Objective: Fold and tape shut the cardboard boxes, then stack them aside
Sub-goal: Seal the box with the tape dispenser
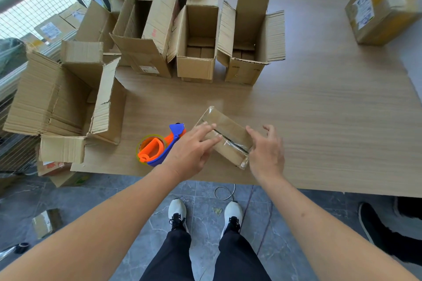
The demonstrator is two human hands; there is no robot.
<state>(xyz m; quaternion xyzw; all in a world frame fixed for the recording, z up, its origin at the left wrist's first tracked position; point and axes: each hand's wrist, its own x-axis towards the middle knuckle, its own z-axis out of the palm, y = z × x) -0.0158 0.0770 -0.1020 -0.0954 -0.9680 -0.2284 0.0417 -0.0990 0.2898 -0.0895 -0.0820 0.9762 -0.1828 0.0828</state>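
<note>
**A:** so how far along is this? Going big to small: the table [319, 98] has a whole crowd of open boxes [196, 41] standing at the back left, flaps up, none taped as far as I can see. Biggest one [57, 102] hangs off the left edge, also wide open.

**B:** yeah, I'd say most of the job is left. There's one sealed box [379, 9] with a label, off at the far right corner, well apart from the rest. Could be the start of the "aside" stack, can't say for sure.

**A:** and the one being worked on?

**B:** small box [228, 137] near the front edge of the table, flaps down, shiny tape over the top seam and round the ends. Left hand [194, 150] lies on its left end with fingers flat and straight, pressing it. Right hand [266, 153] is at the right end, fingers loosely bent; looks relaxed against the box rather than gripping it.

**A:** tape dispenser [157, 146]?

**B:** lying on the table just left of the left hand, nobody holding it. My guess: that box is about finished, needs stacking next.
</note>
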